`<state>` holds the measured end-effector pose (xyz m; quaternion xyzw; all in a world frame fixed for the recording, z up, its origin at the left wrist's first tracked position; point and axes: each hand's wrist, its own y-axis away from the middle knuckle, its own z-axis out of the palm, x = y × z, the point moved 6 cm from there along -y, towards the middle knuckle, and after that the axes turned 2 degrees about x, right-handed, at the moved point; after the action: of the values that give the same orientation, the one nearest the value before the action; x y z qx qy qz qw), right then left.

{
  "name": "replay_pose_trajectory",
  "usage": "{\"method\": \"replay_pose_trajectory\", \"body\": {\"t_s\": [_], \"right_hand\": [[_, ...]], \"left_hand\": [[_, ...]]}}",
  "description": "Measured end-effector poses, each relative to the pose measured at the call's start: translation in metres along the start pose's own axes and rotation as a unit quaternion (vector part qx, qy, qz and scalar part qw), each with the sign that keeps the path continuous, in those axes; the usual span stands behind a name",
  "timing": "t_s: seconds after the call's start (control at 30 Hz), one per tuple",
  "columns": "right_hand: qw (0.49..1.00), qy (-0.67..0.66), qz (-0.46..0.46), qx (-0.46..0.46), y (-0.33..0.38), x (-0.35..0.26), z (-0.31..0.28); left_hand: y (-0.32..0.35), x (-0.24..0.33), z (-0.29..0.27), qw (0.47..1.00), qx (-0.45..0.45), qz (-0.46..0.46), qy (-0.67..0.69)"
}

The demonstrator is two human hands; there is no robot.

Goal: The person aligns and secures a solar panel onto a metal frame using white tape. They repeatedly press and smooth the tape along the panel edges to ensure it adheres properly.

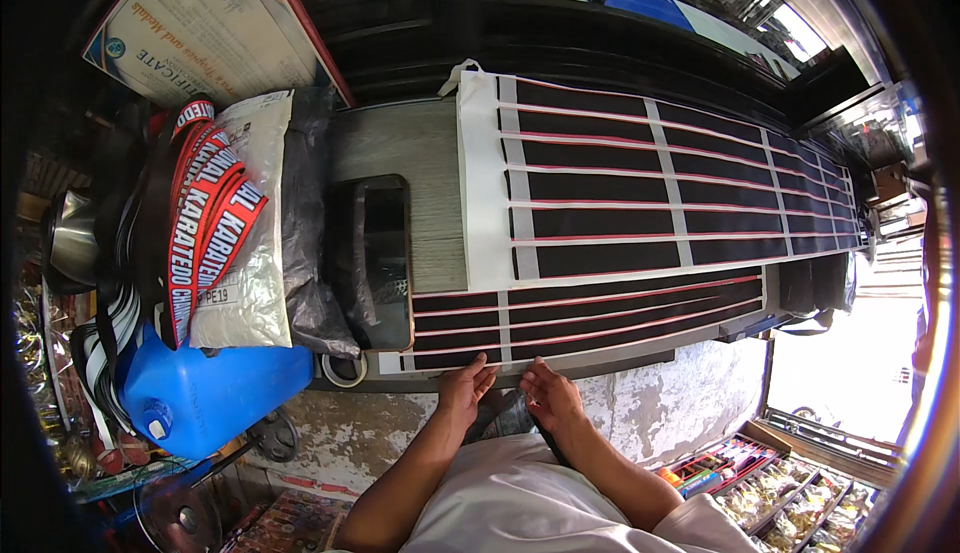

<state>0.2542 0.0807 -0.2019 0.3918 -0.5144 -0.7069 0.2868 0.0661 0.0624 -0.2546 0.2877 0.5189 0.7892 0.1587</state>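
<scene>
**Surroundings: brightest on your right**

Grey wood-grain tabletop spans the area before you. Below its near edge: masonry wall, pale paint flaking to brownish patches. On your right, a bright opening is overexposed; outside detail mostly washed out. Beyond the tabletop, black-framed glazing carries reflections. Framed certificate stands tilted at your far left. Compartmented display case low on your right. Patterned surface low on your left; floor or covering, cannot tell.

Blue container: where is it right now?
In the head view, the blue container shows at lower left, just below the white plastic package and well left of the person's left hand.
</scene>
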Motion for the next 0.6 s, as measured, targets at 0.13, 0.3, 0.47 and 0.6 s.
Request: {"method": "replay_pose_trajectory", "body": {"t_s": [0.13, 0.3, 0.47, 0.6], "right_hand": [[0.999, 0.037, 0.013, 0.017, -0.003, 0.003, 0.003], [0.998, 0.059, -0.004, 0.035, -0.019, 0.012, 0.006], [0.996, 0.069, -0.010, 0.056, -0.015, 0.014, 0.009], [0.995, 0.080, 0.002, 0.061, -0.009, 0.010, 0.007]], "left_hand": [[0.004, -0.001, 0.001, 1.000, 0.001, 0.007, 0.010], [0.002, -0.002, 0.000, 0.999, 0.019, 0.017, -0.023], [-0.003, -0.004, 0.001, 0.996, 0.047, 0.068, -0.034], [-0.001, -0.006, 0.002, 0.998, 0.041, 0.045, -0.029]]}}
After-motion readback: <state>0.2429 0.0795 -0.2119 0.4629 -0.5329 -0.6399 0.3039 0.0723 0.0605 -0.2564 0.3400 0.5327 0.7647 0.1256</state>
